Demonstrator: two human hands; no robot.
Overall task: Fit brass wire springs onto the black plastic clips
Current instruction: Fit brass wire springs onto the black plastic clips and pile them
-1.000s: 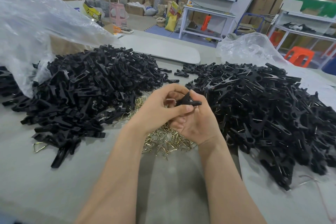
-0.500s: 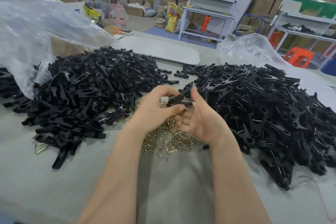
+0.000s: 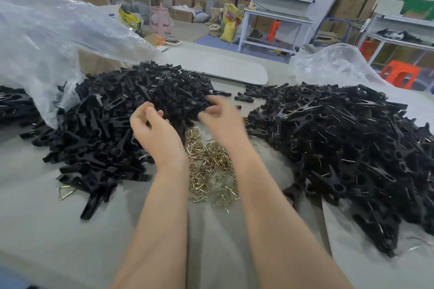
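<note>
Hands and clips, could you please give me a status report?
Left hand loosely curled, empty; right hand open, blurred. Clips in two piles, springs between. Nothing in the way.

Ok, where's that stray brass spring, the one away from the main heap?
Find the left pile of black clips, beside the clear plastic bag. At that pile's near-left edge, on the grey table, lies the stray spring. It is a lone brass wire triangle, well left of the main spring heap in the middle.
</note>
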